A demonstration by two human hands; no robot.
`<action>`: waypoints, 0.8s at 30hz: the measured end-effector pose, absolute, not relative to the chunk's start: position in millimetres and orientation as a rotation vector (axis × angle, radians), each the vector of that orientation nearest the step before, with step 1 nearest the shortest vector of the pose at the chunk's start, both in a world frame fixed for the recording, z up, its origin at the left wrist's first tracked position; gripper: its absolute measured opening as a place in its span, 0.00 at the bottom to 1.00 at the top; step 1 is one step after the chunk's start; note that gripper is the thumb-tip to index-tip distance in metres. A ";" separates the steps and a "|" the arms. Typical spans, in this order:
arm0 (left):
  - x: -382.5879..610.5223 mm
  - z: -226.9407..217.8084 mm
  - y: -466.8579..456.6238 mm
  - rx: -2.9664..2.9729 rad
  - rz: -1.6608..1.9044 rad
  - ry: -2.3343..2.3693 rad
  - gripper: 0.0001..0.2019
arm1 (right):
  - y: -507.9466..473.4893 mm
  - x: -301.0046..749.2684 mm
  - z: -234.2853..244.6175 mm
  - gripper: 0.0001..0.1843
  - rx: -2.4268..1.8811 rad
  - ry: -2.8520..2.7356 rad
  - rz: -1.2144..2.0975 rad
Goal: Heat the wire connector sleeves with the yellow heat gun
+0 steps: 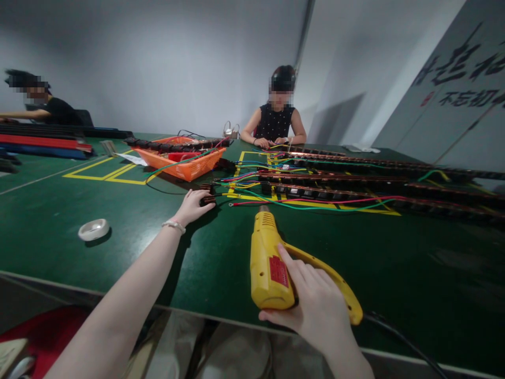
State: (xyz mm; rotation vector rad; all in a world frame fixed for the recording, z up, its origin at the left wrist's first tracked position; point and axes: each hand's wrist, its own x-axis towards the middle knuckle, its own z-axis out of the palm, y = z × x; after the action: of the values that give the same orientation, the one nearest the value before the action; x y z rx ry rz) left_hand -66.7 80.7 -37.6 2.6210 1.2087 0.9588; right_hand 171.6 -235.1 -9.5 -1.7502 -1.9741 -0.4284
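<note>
My right hand [315, 300] is wrapped round a yellow heat gun [262, 263], its thumb below the body and a finger along the side. The gun's metal nozzle points away from me, towards the wires. Farther left, my left hand [193, 205] is closed on a dark connector [208, 199] at the end of a wire bundle; part of it hides under the fingers. Just right of it lie a red wire [284, 200] with a ring terminal and a green wire [300, 207]. Behind them run long dark wiring strips [315, 192] with coloured leads.
An orange basket [189, 167] holding more wiring stands beyond my left hand. A white tape roll [93, 229] lies on the green table [130, 252]. The gun's black cord [402, 337] trails off right. One co-worker [276, 118] sits opposite, another [47, 108] far left.
</note>
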 end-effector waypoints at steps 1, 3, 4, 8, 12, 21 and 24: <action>-67.7 -39.3 83.8 2.605 0.972 1.241 0.20 | -234.9 171.6 -9.2 0.62 -1.750 -1.977 -0.430; -70.1 -41.8 89.2 2.554 1.004 1.340 0.20 | -234.7 171.8 -8.8 0.61 -1.748 -1.981 -0.440; -71.3 -42.6 91.3 2.518 1.016 1.413 0.20 | -234.6 171.9 -8.7 0.61 -1.745 -1.982 -0.449; -74.5 -42.4 93.8 2.331 0.992 1.785 0.23 | -234.6 173.0 -10.2 0.62 -1.716 -1.994 -0.482; -75.7 -40.1 90.9 2.179 0.993 1.984 0.27 | -234.1 176.1 -13.8 0.58 -1.687 -1.996 -0.467; -75.7 -36.6 82.3 2.087 1.221 1.876 0.24 | -229.2 184.0 -12.6 0.53 -1.626 -2.012 -0.515; -79.6 -32.3 75.2 2.090 1.281 1.794 0.22 | -228.5 184.2 -13.5 0.53 -1.603 -1.980 -0.541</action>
State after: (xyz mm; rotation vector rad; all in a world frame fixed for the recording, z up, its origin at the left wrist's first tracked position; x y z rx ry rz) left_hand -79.6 75.2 -32.3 2.0897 1.7944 1.2808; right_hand 184.2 -228.5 -13.5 -1.6030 -1.9800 -0.5411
